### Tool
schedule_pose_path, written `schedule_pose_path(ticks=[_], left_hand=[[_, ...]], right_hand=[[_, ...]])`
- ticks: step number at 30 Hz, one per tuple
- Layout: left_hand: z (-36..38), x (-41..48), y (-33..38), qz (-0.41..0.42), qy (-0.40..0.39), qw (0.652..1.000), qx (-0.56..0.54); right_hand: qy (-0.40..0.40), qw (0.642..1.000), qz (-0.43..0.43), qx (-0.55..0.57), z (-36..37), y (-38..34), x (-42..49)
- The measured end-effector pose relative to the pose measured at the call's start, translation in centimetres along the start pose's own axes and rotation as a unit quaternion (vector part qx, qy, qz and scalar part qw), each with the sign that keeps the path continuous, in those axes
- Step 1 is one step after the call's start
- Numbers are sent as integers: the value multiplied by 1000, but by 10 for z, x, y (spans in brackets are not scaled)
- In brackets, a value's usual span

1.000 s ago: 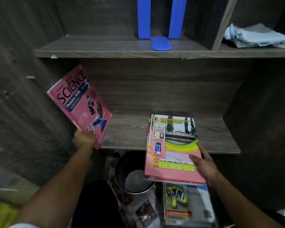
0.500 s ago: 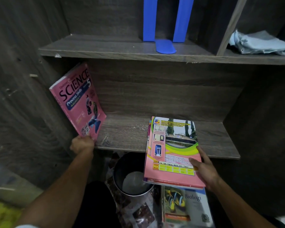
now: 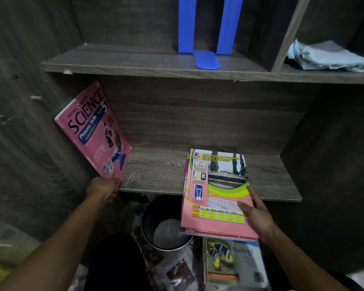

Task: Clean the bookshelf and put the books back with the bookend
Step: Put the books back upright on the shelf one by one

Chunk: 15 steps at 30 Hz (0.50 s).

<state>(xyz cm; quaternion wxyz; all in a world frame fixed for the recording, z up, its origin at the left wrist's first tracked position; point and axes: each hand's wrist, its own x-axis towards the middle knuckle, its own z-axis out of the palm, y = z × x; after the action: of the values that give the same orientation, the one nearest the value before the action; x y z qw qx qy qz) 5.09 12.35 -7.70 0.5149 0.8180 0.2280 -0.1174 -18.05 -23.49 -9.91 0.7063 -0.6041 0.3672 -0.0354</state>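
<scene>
My left hand (image 3: 102, 187) grips the bottom corner of a pink Science book (image 3: 93, 131), which stands tilted against the left wall of the lower shelf (image 3: 156, 171). My right hand (image 3: 257, 217) holds the right edge of a small stack topped by a pink log book (image 3: 216, 194); the stack lies flat, half on the shelf and half over its front edge. A blue bookend (image 3: 206, 34) stands upright on the upper shelf (image 3: 124, 61).
A light blue cloth (image 3: 328, 56) lies in the upper right compartment. Below the shelf, a metal bin (image 3: 166, 225) stands on the floor beside a Biologi book (image 3: 233, 261). Dark wooden walls close in on both sides.
The Science book has moved down and inward, its lower edge now at the shelf's left end, and stands more upright. The stack under my right hand has barely shifted.
</scene>
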Motion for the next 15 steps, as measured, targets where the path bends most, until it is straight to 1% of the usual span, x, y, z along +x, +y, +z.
schedule_pose_path(ticks=[2,3,4,5,6,8,9,11,13,15], left_hand=[[1,-7,-1,-4,8,999,50],[4,-13,-4,-8,25,996,83],[10,-20,-10,1,49,993,107],[16,-36,-12,19,57,993,104],[28,-52,-16,47,36,995,83],[58,-83,-21,98,-66,991,61],[72,-101,-19,109,-124,984,75],[100,-119,-22,112,-197,966,127],[124,-125,-27,110,-236,953,155],[138,-120,-36,118,-245,944,188]], right_hand=[[-4,1000,3,5,0,-1,-1],[-5,1000,3,7,0,-1,-2],[-5,1000,1,6,0,0,-2],[-6,1000,-1,8,-1,0,-2],[-7,1000,-3,12,0,0,-2],[-11,1000,-7,13,0,-1,-3],[-15,1000,-8,12,-1,-1,-3],[-21,1000,-9,19,-2,0,-2],[-23,999,-13,26,-3,2,-1],[-24,999,-16,34,-4,5,-1]])
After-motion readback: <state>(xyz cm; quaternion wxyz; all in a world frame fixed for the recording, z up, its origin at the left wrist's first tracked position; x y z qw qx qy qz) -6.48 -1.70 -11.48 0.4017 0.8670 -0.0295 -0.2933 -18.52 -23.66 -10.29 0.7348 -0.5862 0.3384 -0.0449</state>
